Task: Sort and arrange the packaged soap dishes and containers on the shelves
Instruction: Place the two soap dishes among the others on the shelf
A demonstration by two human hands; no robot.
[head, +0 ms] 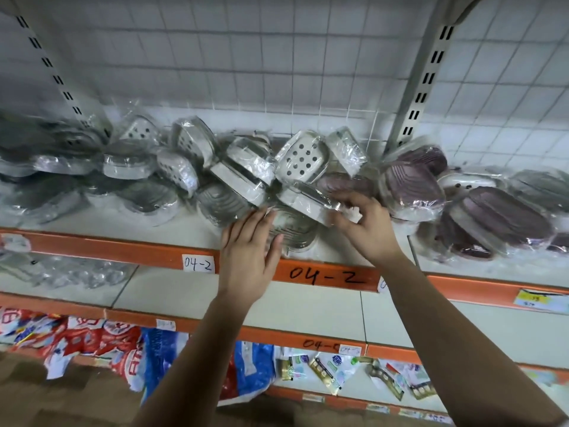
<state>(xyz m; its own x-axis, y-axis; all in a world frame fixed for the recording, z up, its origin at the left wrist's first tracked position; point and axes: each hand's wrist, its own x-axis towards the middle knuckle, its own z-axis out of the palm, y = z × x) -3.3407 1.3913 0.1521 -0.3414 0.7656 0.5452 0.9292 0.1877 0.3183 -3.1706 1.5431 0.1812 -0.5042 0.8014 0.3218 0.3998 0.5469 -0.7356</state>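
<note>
While the left hand [249, 251] lies flat, fingers straight, against a wrapped grey dish [295, 234] on the shelf [191, 234], the right hand [366, 224] pinches a wrapped white dish [308, 200].

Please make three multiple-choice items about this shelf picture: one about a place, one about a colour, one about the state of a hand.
1. Where on the top shelf do the purple soap dishes lie?
A) left end
B) middle
C) right end

2. What colour is the shelf edge strip marked 04-2?
A) blue
B) orange
C) green

3. What is the right hand doing?
A) hanging idle
B) pinching a wrapped white soap dish
C) pressing flat on the strip

Answers: 1 C, they lie to the right of the white ones; 2 B, the strip is plainly orange; 3 B, it curls on the plastic wrapping.
</note>
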